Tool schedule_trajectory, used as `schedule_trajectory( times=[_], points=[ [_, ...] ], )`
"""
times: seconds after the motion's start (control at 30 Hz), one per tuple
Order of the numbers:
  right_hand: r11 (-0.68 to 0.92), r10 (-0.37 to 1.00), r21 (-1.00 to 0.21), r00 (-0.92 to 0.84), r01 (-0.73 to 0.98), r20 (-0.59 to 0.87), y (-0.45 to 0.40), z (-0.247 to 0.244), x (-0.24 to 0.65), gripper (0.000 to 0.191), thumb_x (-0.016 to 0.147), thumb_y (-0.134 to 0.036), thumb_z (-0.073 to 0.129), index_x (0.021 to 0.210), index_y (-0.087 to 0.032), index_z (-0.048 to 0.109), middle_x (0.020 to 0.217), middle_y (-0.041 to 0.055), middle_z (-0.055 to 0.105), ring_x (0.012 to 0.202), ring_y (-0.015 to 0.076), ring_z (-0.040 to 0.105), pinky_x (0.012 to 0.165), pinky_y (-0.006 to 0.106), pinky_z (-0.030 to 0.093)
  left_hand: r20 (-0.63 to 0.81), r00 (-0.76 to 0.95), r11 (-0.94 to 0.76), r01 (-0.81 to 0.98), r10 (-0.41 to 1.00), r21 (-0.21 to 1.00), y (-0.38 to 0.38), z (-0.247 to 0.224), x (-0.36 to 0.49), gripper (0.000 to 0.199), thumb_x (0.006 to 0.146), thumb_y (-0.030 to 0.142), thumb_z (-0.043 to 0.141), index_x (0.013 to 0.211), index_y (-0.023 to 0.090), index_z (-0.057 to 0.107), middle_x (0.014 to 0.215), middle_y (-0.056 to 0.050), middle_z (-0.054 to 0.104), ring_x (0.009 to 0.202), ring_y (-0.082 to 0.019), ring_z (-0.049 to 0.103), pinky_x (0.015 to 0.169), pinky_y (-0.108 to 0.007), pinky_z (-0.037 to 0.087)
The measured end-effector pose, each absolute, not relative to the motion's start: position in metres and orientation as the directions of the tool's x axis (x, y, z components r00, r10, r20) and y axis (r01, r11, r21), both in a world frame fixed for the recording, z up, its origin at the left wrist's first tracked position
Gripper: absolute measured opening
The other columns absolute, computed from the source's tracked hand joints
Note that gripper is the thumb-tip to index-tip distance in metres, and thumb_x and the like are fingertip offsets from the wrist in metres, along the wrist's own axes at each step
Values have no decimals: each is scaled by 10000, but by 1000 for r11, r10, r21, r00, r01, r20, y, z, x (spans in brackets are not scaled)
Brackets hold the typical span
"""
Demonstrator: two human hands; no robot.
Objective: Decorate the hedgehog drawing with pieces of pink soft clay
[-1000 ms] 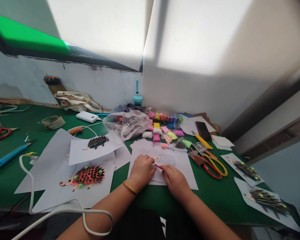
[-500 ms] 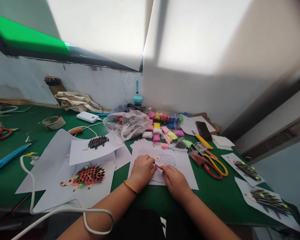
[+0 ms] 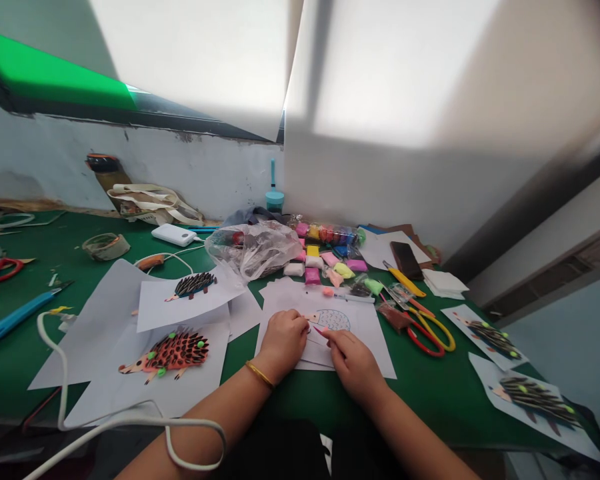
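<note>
- The left hand [image 3: 280, 339] and its forearm were bare, with no sleeve showing up to the lower edge of the frame.
- A thin gold bangle [image 3: 260, 375] circled the left wrist, near the lower centre of the frame.
- The right hand [image 3: 353, 363] wore no ring or band, and its forearm was likewise bare, running to the lower right edge.
- Dark clothing [image 3: 290, 450] showed between the forearms at the bottom centre.

Green table [image 3: 430, 393], white sheet [image 3: 370, 333] w/ blue-dotted hedgehog [image 3: 333, 321].
</note>
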State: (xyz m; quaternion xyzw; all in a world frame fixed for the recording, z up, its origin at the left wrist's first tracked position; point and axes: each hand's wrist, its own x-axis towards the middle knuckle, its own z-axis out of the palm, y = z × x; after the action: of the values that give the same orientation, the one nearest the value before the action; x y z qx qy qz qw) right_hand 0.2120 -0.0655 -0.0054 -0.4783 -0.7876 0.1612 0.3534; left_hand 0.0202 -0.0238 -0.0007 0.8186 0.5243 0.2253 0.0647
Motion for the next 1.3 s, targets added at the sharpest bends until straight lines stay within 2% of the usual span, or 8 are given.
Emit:
schedule_trajectory(
  times=[0.23,0.5,0.8,0.97,1.13,1.3],
  points=[
    [440,895,-657,-241,612,375,-63,-6,213,317,963,-202,404,1170,-190,644,1006,89,693,967,216,647,874,387,548,304,351,-439,847,886,300,-24,0,23,127,865,204,579,818,193,697,896,-58,651,846,-210,589,806,-357,431],
    [430,901,-680,-230,594,369,-63,-5,214,312,959,-223,411,1154,-206,654,999,85,696,956,218,651,866,388,549,297,332,-423,841,895,337,-21,2,19,282,832,55,490,963,194,698,948,-57,646,845,-195,597,787,-321,445],
    [382,917,-722,-143,577,371,-61,-3,221,298,958,-283,426,1112,-208,670,944,78,695,902,215,653,823,361,551,265,441,-503,827,857,250,-30,7,21,253,870,121,499,909,223,727,1032,-65,653,932,-220,576,876,-357,406],
    [303,944,-770,-68,562,322,-57,-7,235,319,953,-323,440,1132,-202,674,986,84,695,883,211,664,774,337,564,264,470,-528,818,842,228,-32,5,21,227,881,168,530,923,256,735,1058,-66,645,942,-233,563,864,-375,401],
    [212,967,-822,7,529,254,-54,-13,244,338,936,-353,458,1137,-200,683,969,79,704,764,189,670,713,329,570,275,455,-523,804,847,281,-31,5,21,240,881,179,547,945,283,754,1064,-65,647,971,-233,564,903,-392,406],
    [212,968,-833,6,511,250,-52,-16,243,348,931,-366,461,1132,-198,691,982,92,709,781,201,676,687,328,576,299,387,-486,758,872,436,-27,5,20,396,807,46,525,1016,293,754,1069,-53,656,1002,-213,579,923,-377,427]
  ],
)
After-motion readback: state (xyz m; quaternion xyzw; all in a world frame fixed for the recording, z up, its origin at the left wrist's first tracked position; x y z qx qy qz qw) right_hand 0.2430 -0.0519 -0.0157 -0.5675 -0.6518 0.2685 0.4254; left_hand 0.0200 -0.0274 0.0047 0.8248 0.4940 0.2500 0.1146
